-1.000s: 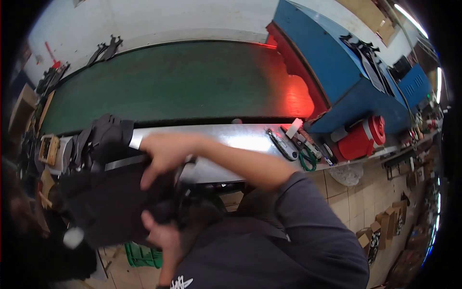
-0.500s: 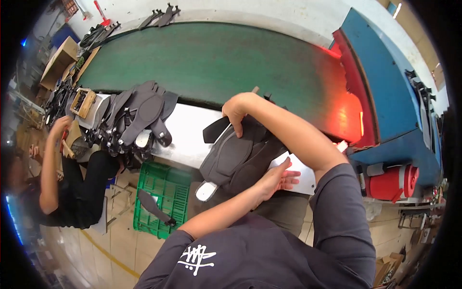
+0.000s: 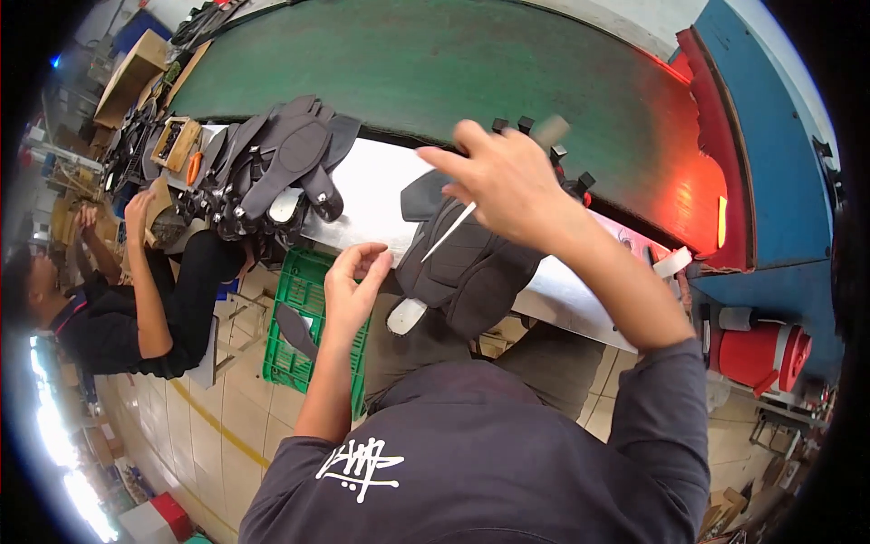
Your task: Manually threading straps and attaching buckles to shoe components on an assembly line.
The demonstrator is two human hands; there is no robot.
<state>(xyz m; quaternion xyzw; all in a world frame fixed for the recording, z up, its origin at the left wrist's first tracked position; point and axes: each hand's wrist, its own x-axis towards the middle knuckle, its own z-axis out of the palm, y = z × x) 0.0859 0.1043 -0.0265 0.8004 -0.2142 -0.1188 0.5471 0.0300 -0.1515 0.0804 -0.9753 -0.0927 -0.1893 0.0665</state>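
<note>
A stack of dark grey sole-shaped pieces (image 3: pixel 446 257), one with a white heel patch, lies in front of me, partly over the metal table edge. Above it is my right hand (image 3: pixel 512 181), closed around a thin white rod-like tool (image 3: pixel 449 233) that slants down across the stack. A blurred tan end beyond the hand may belong to the same tool; its exact kind cannot be made out. My left hand (image 3: pixel 353 288) is left of the stack, apart from it, with fingers curved, thumb apart and nothing visible in it.
A heap of similar dark pieces (image 3: pixel 290 159) with shiny fittings lies to the left, beside a wooden box (image 3: pixel 178 143). A green belt (image 3: pixel 435 72) runs behind, toward a blue machine (image 3: pixel 770 136) glowing red. Below is a green crate (image 3: pixel 294 363). A co-worker (image 3: pixel 109 308) sits at left.
My right hand has risen off the stack, and the white tool now shows in it. My left hand has moved from the stack's right side to its left. The view has shifted.
</note>
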